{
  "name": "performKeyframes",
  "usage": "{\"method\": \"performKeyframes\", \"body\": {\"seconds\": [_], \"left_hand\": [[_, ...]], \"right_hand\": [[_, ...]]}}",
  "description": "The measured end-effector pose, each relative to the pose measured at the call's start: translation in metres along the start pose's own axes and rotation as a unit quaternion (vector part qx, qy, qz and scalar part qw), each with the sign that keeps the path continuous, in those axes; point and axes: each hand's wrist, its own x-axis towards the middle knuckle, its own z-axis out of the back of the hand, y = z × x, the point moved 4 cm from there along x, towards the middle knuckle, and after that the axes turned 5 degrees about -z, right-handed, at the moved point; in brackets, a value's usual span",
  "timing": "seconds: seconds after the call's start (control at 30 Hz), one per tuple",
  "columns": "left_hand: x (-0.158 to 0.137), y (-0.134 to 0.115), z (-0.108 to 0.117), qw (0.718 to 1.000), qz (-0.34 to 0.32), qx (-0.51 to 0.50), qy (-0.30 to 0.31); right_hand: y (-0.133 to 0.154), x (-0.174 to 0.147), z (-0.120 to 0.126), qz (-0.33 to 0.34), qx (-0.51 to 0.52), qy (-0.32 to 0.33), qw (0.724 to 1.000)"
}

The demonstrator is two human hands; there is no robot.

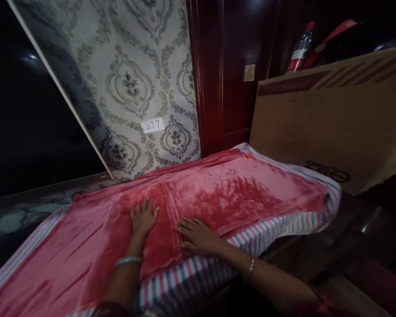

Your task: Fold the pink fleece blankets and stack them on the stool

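Red plush blanket lies on striped sheet, long axis lower-left to upper-right. Cardboard box borders sheet's right end; wallpapered wall behind sheet. Left hand and right hand palm-down over sheet's middle, flat on blanket, fingers extended.

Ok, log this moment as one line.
left hand: palm-down on blanket | right hand: palm-down on blanket | blanket: spread over striped sheet
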Motion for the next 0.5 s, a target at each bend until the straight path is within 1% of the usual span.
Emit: {"method": "performKeyframes", "body": {"seconds": [0.1,0.17,0.23,0.3,0.4,0.5], "left_hand": [[-0.003,-0.001,-0.007,1.0,-0.007,0.024,-0.01],[-0.001,0.0,-0.007,0.999,-0.007,0.034,-0.013],[0.002,0.002,-0.006,0.999,-0.005,0.042,-0.015],[0.004,0.003,-0.006,0.999,-0.006,0.049,-0.016],[0.006,0.004,-0.009,0.999,-0.011,0.052,-0.01],[0.009,0.008,-0.013,1.0,-0.016,0.011,-0.024]], "right_hand": [[-0.028,-0.016,0.017,-0.027,-0.032,-0.006,0.999],[-0.055,-0.025,0.037,-0.076,-0.063,-0.022,0.995],[-0.088,-0.034,0.061,-0.144,-0.096,-0.049,0.984],[-0.127,-0.047,0.084,-0.216,-0.129,-0.075,0.965],[-0.186,-0.076,0.111,-0.323,-0.171,-0.091,0.926],[-0.234,-0.108,0.134,-0.393,-0.204,-0.123,0.888]]}}
